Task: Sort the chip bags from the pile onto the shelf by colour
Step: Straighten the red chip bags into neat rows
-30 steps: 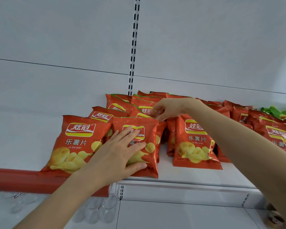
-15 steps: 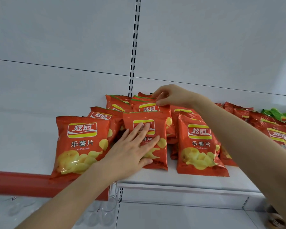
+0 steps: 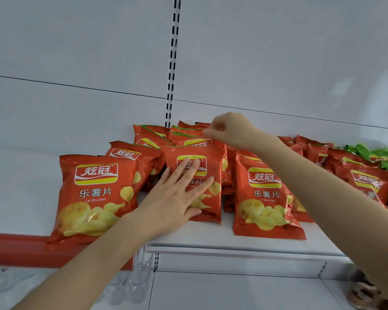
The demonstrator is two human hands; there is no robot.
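Head view: left hand (image 3: 177, 198) lies flat, fingers straight, on the upright front red bag (image 3: 215, 157) on the shelf (image 3: 211, 241); right hand (image 3: 226, 130), curled, sits nearer the rear bags (image 3: 148, 134) behind it, grip unclear.
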